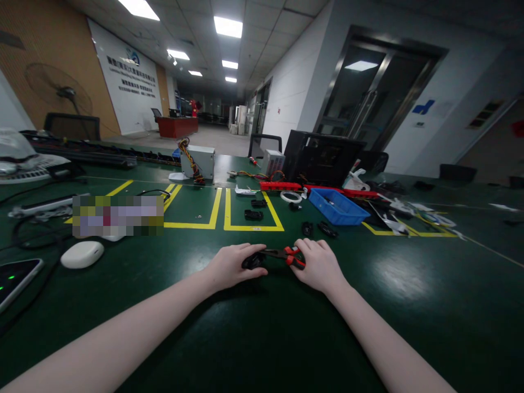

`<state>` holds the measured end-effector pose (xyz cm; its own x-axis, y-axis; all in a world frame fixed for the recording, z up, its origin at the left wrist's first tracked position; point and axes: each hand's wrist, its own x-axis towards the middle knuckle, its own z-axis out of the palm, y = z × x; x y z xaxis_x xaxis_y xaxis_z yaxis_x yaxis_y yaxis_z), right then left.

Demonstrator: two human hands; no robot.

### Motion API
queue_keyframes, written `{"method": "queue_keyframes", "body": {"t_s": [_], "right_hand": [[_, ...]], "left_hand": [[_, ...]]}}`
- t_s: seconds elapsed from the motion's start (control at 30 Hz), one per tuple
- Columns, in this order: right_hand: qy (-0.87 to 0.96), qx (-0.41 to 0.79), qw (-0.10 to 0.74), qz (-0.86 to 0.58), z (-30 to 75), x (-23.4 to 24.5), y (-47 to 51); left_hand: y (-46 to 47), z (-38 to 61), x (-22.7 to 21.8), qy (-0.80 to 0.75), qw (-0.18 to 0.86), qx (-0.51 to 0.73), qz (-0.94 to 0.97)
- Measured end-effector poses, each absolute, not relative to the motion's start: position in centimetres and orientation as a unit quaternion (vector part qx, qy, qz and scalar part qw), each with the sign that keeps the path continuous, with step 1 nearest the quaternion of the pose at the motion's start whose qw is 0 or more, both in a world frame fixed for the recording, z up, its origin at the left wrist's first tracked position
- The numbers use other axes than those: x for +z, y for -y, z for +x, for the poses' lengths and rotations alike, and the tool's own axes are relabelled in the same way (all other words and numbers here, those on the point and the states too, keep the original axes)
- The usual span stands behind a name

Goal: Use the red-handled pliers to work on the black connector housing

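Grips black bundle (252,261), perhaps cable, in left fingers (250,249); pliers (291,252) in right fingers (306,245). Has room on near counter (262,333) before yellow tape (256,228).

Red-handled pliers (287,254) — tips at black bundle (254,261)

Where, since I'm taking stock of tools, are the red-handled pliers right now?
In the head view, the pliers are just right of centre, held in the right hand and pointing left toward the black item in the left hand.
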<state>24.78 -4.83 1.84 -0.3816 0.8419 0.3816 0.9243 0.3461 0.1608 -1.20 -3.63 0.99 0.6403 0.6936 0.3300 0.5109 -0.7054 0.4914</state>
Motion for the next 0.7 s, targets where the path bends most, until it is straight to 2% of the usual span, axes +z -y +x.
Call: {"method": "queue_keyframes", "body": {"t_s": [0.7], "right_hand": [[0.824,-0.163,0.110,-0.531,25.13,1.70,4.29]], "left_hand": [[3.80,-0.73,0.48,-0.354,0.091,0.266,0.892]]}}
